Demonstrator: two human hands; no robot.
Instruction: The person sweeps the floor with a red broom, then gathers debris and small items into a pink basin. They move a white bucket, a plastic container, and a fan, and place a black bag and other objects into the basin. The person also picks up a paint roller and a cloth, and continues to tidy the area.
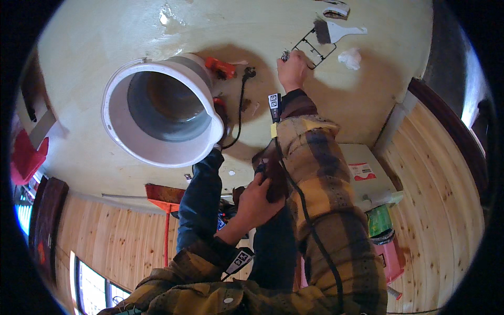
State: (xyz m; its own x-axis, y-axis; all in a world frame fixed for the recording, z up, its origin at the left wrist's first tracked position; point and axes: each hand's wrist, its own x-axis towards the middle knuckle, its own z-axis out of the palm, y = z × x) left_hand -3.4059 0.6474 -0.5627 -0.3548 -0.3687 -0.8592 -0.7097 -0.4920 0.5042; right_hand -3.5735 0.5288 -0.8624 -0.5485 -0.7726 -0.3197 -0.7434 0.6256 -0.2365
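Observation:
My right hand [293, 71] reaches far forward to the pale floor, its fingers curled. A small dark, wiry tangle [285, 55] shows at the fingertips; what they grip is not clear. Right beside these fingers lies a thin black open frame [315, 50] with crossbars. A wide brush [336, 32] with a white handle and dark bristles rests at its far end. Close to my body, my left hand [257, 203] is closed around a dark brown object [272, 167] with a black part near the thumb. Its kind I cannot make out.
A large white bucket [113, 123], grey inside, stands at left. Beside it are an orange-red object [220, 68] and a black cord with a plug [250, 72]. Crumpled white paper [350, 59] lies at right. A red broom [165, 195] and a pale box [362, 170] are nearer.

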